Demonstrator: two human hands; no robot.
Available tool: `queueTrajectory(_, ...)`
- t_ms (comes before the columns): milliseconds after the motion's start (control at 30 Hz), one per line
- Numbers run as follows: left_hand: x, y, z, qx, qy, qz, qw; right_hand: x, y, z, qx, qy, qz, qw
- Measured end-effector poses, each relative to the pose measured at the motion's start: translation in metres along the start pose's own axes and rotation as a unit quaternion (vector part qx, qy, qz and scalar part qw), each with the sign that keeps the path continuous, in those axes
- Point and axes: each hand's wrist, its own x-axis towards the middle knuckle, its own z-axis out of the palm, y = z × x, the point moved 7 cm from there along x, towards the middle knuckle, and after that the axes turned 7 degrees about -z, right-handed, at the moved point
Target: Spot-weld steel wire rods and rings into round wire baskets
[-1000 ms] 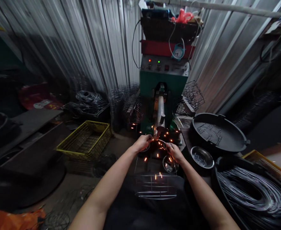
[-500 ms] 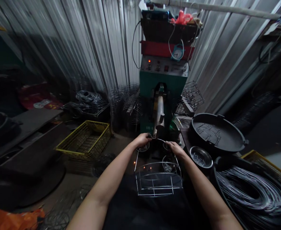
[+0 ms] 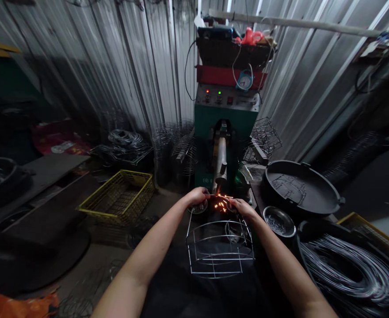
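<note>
Both hands meet a wire frame (image 3: 214, 256) at the tip of a green machine (image 3: 226, 110). My left hand (image 3: 197, 195) pinches its upper left part, and my right hand (image 3: 242, 206) is closed on the upper right part. Between them, orange sparks (image 3: 220, 205) fly just below the machine's metal arm (image 3: 221, 159). The frame's curved, barred lower part hangs toward my body, over dark clothing. A red and a green light glow on the machine's panel (image 3: 227, 98).
A yellow wire basket (image 3: 117, 215) stands on the floor at left. To the right are a large black pan (image 3: 317, 190), a small metal bowl (image 3: 279, 221) of metal pieces and a tub with coiled wire (image 3: 353, 265). Wire coils (image 3: 124, 138) lie at back left.
Sparks have appeared between my hands, and the panel's green light has come on. The view has tilted slightly upward. Both hands keep their hold on the wire frame.
</note>
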Motion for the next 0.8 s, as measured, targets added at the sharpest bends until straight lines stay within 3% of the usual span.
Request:
queueTrajectory(267,-0.006,-0.001,-0.006,0.003,0.031,0.01,0.999,-0.007,-0.007,-0.003,-0.052,0.046,-0.054,0.996)
queueTrajectory(433,-0.022,-0.008,-0.003,-0.003,0.004,0.015,1.0,-0.022,-0.018,0.005,-0.119,0.057,-0.092,0.987)
queueTrajectory(667,-0.036,-0.009,0.0,-0.03,-0.016,0.019,0.999,-0.028,-0.025,0.008,-0.103,0.039,-0.081,0.991)
queueTrajectory(800,-0.059,-0.007,0.001,-0.063,-0.008,0.054,0.996,-0.051,-0.039,0.01,-0.11,0.037,-0.183,0.976)
